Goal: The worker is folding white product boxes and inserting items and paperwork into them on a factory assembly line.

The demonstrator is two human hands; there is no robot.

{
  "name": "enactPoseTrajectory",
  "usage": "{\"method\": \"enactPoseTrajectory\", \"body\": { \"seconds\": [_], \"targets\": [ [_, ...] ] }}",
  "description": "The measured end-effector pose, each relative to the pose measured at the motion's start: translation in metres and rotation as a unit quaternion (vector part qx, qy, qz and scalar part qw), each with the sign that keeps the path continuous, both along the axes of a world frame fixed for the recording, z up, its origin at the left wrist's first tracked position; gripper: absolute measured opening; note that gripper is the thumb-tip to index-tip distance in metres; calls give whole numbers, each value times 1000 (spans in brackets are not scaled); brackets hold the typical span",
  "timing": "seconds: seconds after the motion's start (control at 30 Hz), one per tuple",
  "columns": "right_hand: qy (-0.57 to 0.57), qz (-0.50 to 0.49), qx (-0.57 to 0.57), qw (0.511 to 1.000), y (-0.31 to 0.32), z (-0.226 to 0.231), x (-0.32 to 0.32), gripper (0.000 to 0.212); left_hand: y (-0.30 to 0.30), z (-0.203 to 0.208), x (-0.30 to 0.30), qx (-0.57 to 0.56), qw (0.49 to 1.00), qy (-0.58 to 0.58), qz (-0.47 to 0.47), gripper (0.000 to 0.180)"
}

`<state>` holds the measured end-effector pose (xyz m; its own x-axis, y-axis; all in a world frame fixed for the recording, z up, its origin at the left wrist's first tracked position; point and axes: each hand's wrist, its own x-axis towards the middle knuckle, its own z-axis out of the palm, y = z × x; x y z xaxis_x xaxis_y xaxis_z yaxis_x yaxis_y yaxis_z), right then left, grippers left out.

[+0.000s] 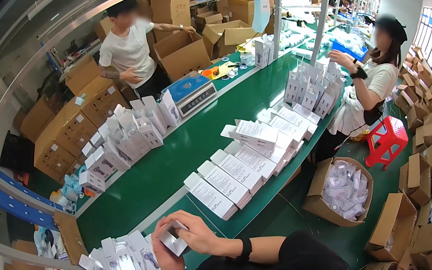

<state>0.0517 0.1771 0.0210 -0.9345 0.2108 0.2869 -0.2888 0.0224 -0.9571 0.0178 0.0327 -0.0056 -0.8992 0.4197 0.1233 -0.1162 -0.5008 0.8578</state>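
Observation:
Between my two hands is a small white carton (174, 243), its near end tilted up and a dark opening showing. My left hand (167, 262) cups it from the left and below. Across its top lies my right hand (199, 233), fingers curled over the far edge; a dark band circles that wrist. Just left of my hands stand several white printed cartons (122, 261) packed close together, some with flaps up. Ahead, more white cartons (225, 182) lie flat in a row along the right side of the green table (136, 207).
Upright cartons (125, 137) line the table's left side near a blue-topped scale (188, 94). A person (133, 48) reaches into a cardboard box at left; another person (368, 85) handles cartons at far right. A box of clear bags (343, 189) and a red stool (387, 142) stand on the right-hand floor.

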Motion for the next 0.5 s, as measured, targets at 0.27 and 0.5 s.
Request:
{"method": "enactPoseTrajectory", "body": {
  "seconds": [0.27, 0.5],
  "targets": [
    [-68, -39, 58, 995, 4, 1, -14, 41, 2, -2, -13, -113, 993, -24, -27, 15],
    [-103, -59, 200, 972, 7, 8, -19, 42, -5, -8, -23, -205, 968, -122, -73, 19]
  ]
}}
